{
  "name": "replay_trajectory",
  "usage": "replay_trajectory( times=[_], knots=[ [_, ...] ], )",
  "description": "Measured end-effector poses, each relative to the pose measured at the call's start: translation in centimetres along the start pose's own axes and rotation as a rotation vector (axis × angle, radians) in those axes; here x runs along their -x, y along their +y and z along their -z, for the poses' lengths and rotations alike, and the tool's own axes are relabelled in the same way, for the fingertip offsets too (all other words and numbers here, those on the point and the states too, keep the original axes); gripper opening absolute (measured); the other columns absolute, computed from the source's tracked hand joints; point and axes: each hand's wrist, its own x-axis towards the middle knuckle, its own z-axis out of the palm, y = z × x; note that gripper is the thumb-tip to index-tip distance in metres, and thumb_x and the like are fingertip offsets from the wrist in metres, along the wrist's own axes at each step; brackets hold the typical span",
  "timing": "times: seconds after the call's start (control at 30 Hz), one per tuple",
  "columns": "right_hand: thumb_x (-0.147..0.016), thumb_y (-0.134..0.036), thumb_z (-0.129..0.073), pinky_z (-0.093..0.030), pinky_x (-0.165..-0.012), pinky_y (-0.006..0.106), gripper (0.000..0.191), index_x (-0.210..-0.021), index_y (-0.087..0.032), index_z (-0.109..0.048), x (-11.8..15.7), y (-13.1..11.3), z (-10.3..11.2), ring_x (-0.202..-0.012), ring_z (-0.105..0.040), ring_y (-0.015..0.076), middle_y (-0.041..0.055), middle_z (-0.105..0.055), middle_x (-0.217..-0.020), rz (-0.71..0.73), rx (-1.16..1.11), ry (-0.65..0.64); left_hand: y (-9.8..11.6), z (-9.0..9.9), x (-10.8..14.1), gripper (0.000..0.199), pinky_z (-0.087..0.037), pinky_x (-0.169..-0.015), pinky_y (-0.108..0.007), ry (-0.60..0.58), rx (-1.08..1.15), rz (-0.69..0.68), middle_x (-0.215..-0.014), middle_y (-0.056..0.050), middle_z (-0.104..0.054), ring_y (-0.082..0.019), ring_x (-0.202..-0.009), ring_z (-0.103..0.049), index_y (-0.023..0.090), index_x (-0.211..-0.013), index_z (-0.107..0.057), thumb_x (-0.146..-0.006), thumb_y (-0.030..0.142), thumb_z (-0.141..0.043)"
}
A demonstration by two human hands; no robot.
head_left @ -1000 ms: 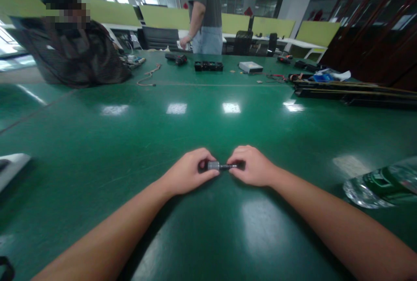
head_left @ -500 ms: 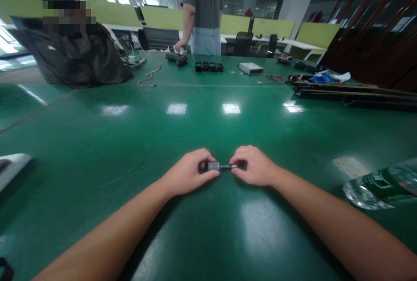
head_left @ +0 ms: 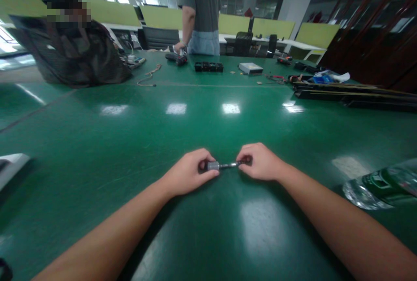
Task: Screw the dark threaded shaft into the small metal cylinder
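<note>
A small screwdriver (head_left: 213, 166) lies level just above or on the green table, with a grey cylindrical handle and a thin metal shaft pointing right. My left hand (head_left: 190, 171) is closed, thumb and fingers pinching the handle; its dark back end is partly inside the grip. The shaft (head_left: 230, 165) runs across the gap to my right hand (head_left: 260, 162), whose thumb and fingertips are pinched at its silver far end. Something dark shows inside the right hand's curl, too small to make out. Whether the tip is one piece with the shaft cannot be seen.
A plastic bottle with a green label (head_left: 384, 185) lies at the right. A white object (head_left: 11, 166) is at the left edge. Further back are a large dark bag (head_left: 87, 55), a black block (head_left: 209, 67), a silver box (head_left: 250, 68), dark strips (head_left: 352, 94), and a standing person (head_left: 202, 11).
My right hand has moved slightly right and away from me, baring more of the silver shaft end. My left hand keeps its hold on the handle, almost unmoved.
</note>
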Motion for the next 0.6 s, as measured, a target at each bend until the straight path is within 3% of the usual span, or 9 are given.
replay_trajectory(
  times=[0.23,0.4,0.6],
  knots=[
    [-0.072,-0.011,-0.07,-0.046,-0.062,0.025,0.011,-0.08,-0.016,-0.075,0.0,-0.1,0.0,-0.065,-0.06,0.0135,0.0021,-0.068,-0.072,0.02,-0.021,0.002,0.2,0.1,0.0,0.022,-0.044,-0.064,-0.026,0.004,0.013,0.007,-0.081,-0.001,-0.063,-0.016,-0.071,-0.059,0.019,-0.093,-0.067,-0.086,0.04,-0.067],
    [-0.078,-0.018,-0.074,-0.047,-0.071,0.028,0.009,-0.086,-0.019,-0.076,-0.1,-0.4,-0.9,-0.075,-0.062,0.0162,0.0039,-0.07,-0.078,0.098,-0.03,0.031,0.2,0.1,0.0,0.02,-0.044,-0.064,-0.026,0.009,0.01,-0.011,-0.08,-0.001,-0.063,-0.016,-0.07,-0.058,0.02,-0.092,-0.066,-0.086,0.038,-0.066],
    [-0.076,-0.016,-0.074,-0.052,-0.082,0.033,0.038,-0.113,-0.02,-0.07,-0.1,-1.6,-1.8,-0.086,-0.065,0.0183,0.005,-0.073,-0.096,0.134,-0.174,0.082,-0.1,0.1,0.0,0.021,-0.044,-0.065,-0.026,0.005,-0.007,-0.041,-0.082,-0.001,-0.063,-0.017,-0.073,-0.059,0.019,-0.094,-0.065,-0.086,0.038,-0.066]
  ],
)
